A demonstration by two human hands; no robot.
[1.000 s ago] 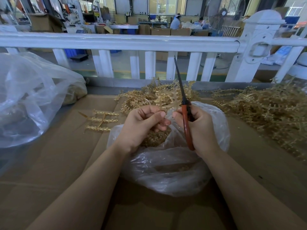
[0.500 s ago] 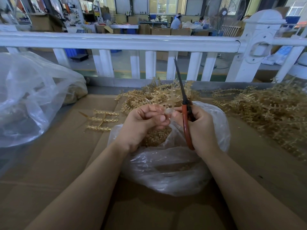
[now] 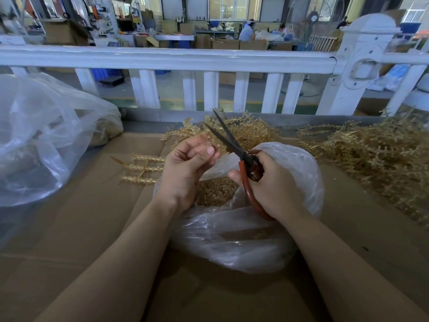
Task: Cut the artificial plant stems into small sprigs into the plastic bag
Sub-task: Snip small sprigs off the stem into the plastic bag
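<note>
At centre frame, over the mouth of my plastic bag (image 3: 243,233), my left hand (image 3: 185,170) curls its fingers around a small pale sprig piece (image 3: 204,138), pinched by the thumb. My right hand (image 3: 271,184) grips the orange handles of the scissors (image 3: 232,141), blades parted and pointing to the upper left. Cut sprigs (image 3: 216,191) fill the bag. Uncut stems (image 3: 371,159) are piled at right, one stem (image 3: 141,168) left of the bag on the cardboard (image 3: 81,228).
</note>
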